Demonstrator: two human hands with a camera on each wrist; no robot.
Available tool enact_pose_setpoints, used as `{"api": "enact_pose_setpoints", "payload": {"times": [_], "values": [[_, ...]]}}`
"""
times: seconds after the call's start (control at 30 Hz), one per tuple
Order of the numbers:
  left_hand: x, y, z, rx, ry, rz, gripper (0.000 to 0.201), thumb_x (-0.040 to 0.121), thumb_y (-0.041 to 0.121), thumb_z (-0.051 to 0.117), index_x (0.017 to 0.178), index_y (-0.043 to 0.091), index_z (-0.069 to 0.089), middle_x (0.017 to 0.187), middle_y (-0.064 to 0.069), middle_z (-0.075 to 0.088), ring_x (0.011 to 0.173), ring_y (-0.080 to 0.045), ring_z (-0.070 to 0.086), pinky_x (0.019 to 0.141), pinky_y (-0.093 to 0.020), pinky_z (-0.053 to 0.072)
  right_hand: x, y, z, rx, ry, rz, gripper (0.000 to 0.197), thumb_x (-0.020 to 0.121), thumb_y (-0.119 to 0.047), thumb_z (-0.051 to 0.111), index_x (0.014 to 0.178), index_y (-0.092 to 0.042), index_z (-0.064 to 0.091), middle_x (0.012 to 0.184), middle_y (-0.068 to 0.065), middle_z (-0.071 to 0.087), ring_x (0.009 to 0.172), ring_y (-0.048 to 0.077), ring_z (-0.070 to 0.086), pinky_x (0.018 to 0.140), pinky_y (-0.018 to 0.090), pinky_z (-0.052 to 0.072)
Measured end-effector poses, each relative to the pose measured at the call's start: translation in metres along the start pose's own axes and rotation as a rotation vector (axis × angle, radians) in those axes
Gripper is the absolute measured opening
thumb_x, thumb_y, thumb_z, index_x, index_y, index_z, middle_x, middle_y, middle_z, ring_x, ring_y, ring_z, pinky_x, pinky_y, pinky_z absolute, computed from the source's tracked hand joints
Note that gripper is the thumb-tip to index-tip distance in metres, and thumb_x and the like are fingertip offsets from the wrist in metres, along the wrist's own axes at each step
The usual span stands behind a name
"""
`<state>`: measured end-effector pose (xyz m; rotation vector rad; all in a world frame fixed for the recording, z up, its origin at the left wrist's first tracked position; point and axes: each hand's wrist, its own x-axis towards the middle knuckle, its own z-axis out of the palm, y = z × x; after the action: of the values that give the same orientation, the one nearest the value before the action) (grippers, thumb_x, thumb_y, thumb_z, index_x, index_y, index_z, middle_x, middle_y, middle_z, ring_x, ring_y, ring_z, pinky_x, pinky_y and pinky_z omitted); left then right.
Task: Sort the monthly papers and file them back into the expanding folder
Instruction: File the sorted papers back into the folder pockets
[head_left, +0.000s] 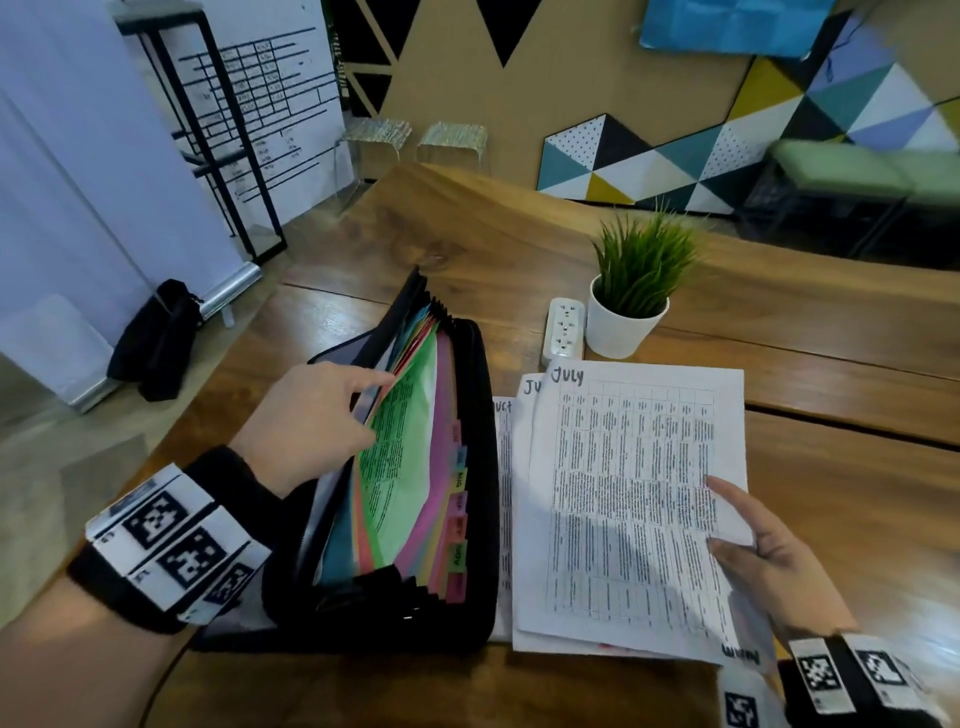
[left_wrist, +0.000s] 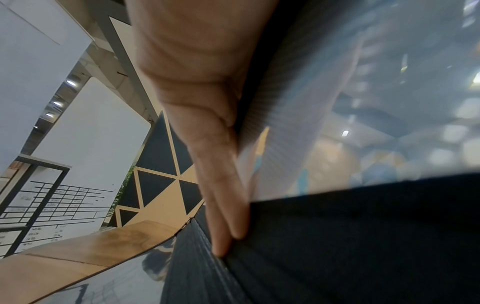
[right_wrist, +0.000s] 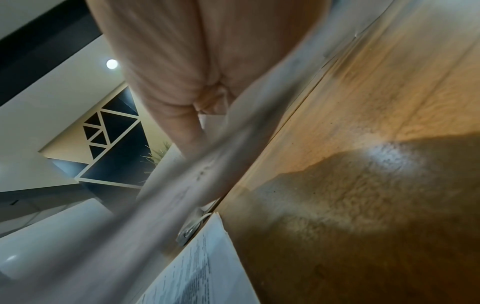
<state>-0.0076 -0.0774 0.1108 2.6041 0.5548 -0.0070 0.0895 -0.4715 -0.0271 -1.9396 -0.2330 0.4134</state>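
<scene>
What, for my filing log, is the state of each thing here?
Folder, open on the table, pockets fanned.
Left hand, fingers spreading the folder's dividers.
Paper pile, lying beside the folder.
July sheet, atop the pile, held at its right edge.
Right hand, pinches the July sheet.
Plant, upright.

Black expanding folder (head_left: 485, 415) open, coloured dividers (head_left: 400, 467) fanned, July-headed papers (head_left: 623, 493) stacked beside it

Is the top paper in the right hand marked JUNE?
No, the paper that the right hand holds reads JULY at its top.
</scene>
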Motion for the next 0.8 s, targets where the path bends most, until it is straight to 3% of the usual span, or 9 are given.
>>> {"api": "enact_pose_setpoints", "payload": {"times": [0.07, 0.17, 0.3, 0.33, 0.43, 0.5, 0.53, 0.67, 0.8], "values": [[0.000, 0.000, 0.001, 0.007, -0.005, 0.000, 0.061, 0.072, 0.000, 0.064, 0.125, 0.030, 0.061, 0.084, -0.005, 0.072, 0.030, -0.008, 0.036, 0.034, -0.010, 0.029, -0.002, 0.002, -0.001, 0.012, -0.018, -0.006, 0.067, 0.083, 0.001, 0.060, 0.123, -0.051, 0.050, 0.135, -0.033, 0.041, 0.111, 0.022, 0.058, 0.097, 0.025, 0.044], [-0.001, 0.003, 0.000, 0.004, -0.006, 0.005, 0.060, 0.072, 0.000, 0.065, 0.124, 0.030, 0.061, 0.085, -0.011, 0.071, 0.029, -0.007, 0.037, 0.034, -0.010, 0.029, -0.002, 0.005, -0.003, 0.085, -0.030, 0.024, 0.059, 0.075, -0.017, 0.071, 0.119, -0.053, 0.053, 0.135, -0.032, 0.042, 0.088, 0.020, 0.061, 0.096, 0.037, 0.047], [-0.002, 0.003, -0.003, 0.023, -0.006, 0.007, 0.060, 0.072, 0.002, 0.065, 0.125, 0.030, 0.061, 0.110, -0.008, 0.070, 0.033, 0.001, 0.044, 0.036, -0.008, 0.030, -0.003, 0.004, -0.011, 0.260, 0.055, 0.059, 0.048, 0.077, -0.005, 0.063, 0.111, -0.038, 0.064, 0.123, -0.020, 0.058, 0.113, 0.011, 0.058, 0.091, 0.029, 0.050], [-0.003, 0.003, -0.004, 0.025, -0.004, 0.002, 0.061, 0.073, 0.002, 0.066, 0.126, 0.031, 0.061, 0.117, -0.006, 0.067, 0.035, 0.001, 0.045, 0.036, -0.008, 0.029, -0.004, -0.001, -0.013, 0.357, 0.048, 0.078, 0.042, 0.073, -0.014, 0.069, 0.111, -0.031, 0.065, 0.119, -0.017, 0.061, 0.113, 0.010, 0.058, 0.087, 0.024, 0.051], [-0.004, 0.002, -0.005, 0.035, 0.004, 0.003, 0.062, 0.072, 0.003, 0.066, 0.127, 0.031, 0.060, 0.129, 0.003, 0.060, 0.057, 0.004, 0.052, 0.040, -0.004, 0.031, -0.007, -0.002, -0.017, 0.386, 0.062, 0.061, 0.080, 0.045, -0.049, 0.086, 0.113, -0.013, 0.065, 0.119, -0.008, 0.065, 0.109, 0.003, 0.059, 0.080, 0.016, 0.052], [-0.005, 0.002, -0.006, 0.033, 0.000, 0.000, 0.062, 0.072, 0.002, 0.066, 0.127, 0.030, 0.060, 0.128, 0.003, 0.060, 0.057, 0.011, 0.043, 0.041, -0.003, 0.033, -0.006, -0.003, -0.014, 0.387, 0.059, 0.101, 0.048, 0.067, -0.034, 0.076, 0.110, -0.013, 0.067, 0.118, -0.003, 0.066, 0.107, 0.002, 0.060, 0.077, 0.012, 0.051], [-0.006, 0.003, -0.008, 0.035, -0.002, -0.002, 0.062, 0.073, 0.001, 0.066, 0.128, 0.030, 0.059, 0.126, 0.002, 0.062, 0.056, 0.011, 0.042, 0.042, -0.004, 0.035, -0.007, -0.007, -0.010, 0.354, 0.075, 0.102, 0.025, 0.081, -0.020, 0.065, 0.105, -0.016, 0.069, 0.116, -0.003, 0.066, 0.107, 0.003, 0.060, 0.077, 0.010, 0.050], [-0.011, 0.007, -0.017, 0.013, -0.006, -0.021, 0.063, 0.073, 0.000, 0.066, 0.128, 0.030, 0.059, 0.109, -0.002, 0.069, 0.067, 0.005, 0.059, 0.041, -0.006, 0.034, -0.004, -0.016, 0.001, 0.098, 0.057, 0.075, 0.024, 0.085, -0.011, 0.056, 0.095, -0.024, 0.073, 0.109, -0.008, 0.069, 0.109, 0.009, 0.059, 0.080, 0.011, 0.049], [-0.010, 0.005, -0.035, -0.038, 0.060, -0.036, 0.062, 0.070, 0.003, 0.069, 0.124, 0.033, 0.061, 0.037, 0.007, 0.044, 0.026, -0.007, 0.034, 0.031, -0.011, 0.026, 0.000, -0.049, 0.020, -0.015, 0.006, 0.000, 0.035, 0.088, 0.002, 0.055, 0.094, -0.027, 0.074, 0.105, -0.009, 0.070, 0.103, 0.005, 0.060, 0.079, 0.022, 0.053]]}}
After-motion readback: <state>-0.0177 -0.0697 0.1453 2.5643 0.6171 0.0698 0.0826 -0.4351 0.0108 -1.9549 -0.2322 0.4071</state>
